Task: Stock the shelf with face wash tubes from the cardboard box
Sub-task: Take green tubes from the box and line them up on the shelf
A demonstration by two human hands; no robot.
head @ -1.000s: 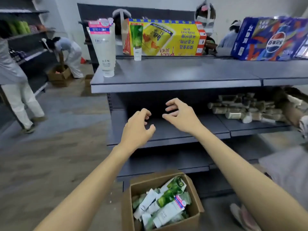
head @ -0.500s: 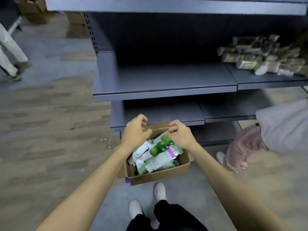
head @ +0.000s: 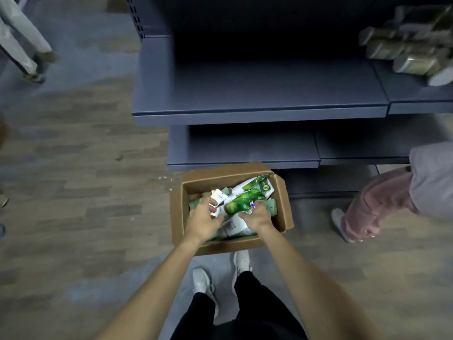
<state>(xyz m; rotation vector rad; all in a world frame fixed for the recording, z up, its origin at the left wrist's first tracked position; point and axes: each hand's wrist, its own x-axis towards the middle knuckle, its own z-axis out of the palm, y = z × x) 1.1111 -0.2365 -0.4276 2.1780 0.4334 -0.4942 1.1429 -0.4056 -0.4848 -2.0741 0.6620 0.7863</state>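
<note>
The cardboard box [head: 177, 217] is plain brown corrugated board, matt, its flap at three o'clock creased and rough-edged. Inside, the face wash tubes [head: 241, 204] look like smooth plastic and printed card, green and white with a slight gloss. The shelf [head: 259, 111] at twelve o'clock looks like painted metal, dark blue-grey, smooth and matt, with a perforated upright at eleven o'clock. The packs [head: 411, 60] at two o'clock have a shiny film wrap. The floor [head: 81, 168] at nine o'clock shows wood-grain planks, dull and worn, beside a smooth grey strip. The trousers [head: 377, 207] at three o'clock are soft pink cloth; the shoes [head: 202, 280] at six o'clock look like pale knit fabric.
</note>
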